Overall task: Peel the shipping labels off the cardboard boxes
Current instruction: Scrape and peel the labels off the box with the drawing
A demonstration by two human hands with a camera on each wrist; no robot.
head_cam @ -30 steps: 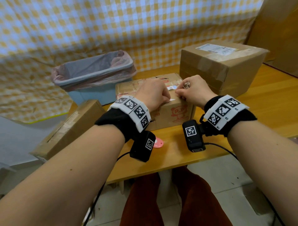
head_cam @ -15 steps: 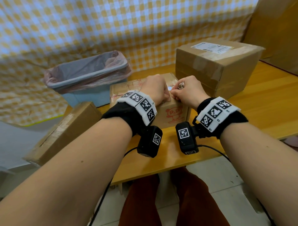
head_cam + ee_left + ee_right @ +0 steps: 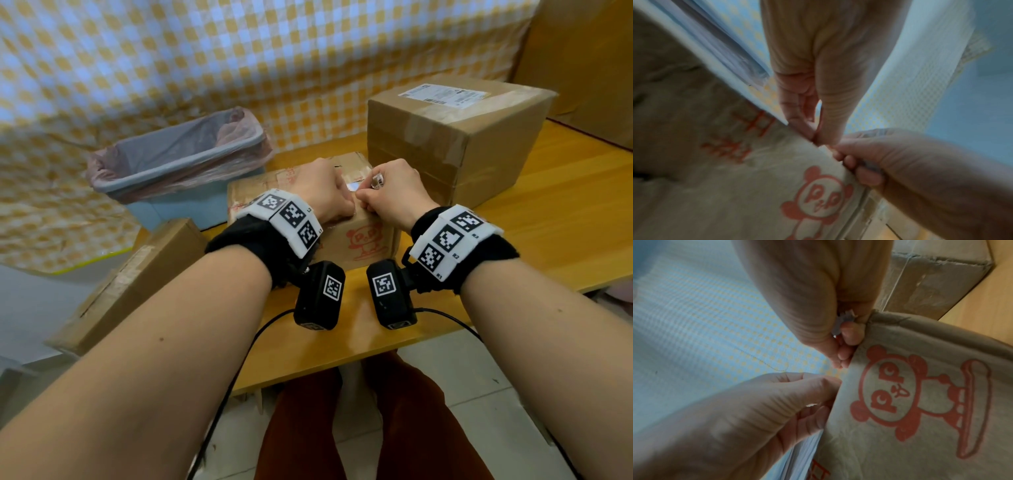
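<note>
Pressing closer than second ago: both hands nearer together on small panda-print box point(image 3: 359, 240), little else shifted. Left hand point(image 3: 322, 192) fingers curled on box's top near edge; what they clamp, cannot tell. Right hand point(image 3: 394, 195) pinching peeled label scrap point(image 3: 377, 179). Wooden desk point(image 3: 565, 212), checked cloth backdrop point(image 3: 274, 61), lined bin point(image 3: 178, 161), large box point(image 3: 455, 137) behind, its label point(image 3: 445, 91) flat on top, long axis left-right.

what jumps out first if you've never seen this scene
Both hands, left hand and right hand, meet on the small cardboard box with a red bear print, the right pinching a scrap of white label. Behind it stands a larger brown cardboard box bearing a white shipping label; a blue plastic-lined bin sits at left.
</note>
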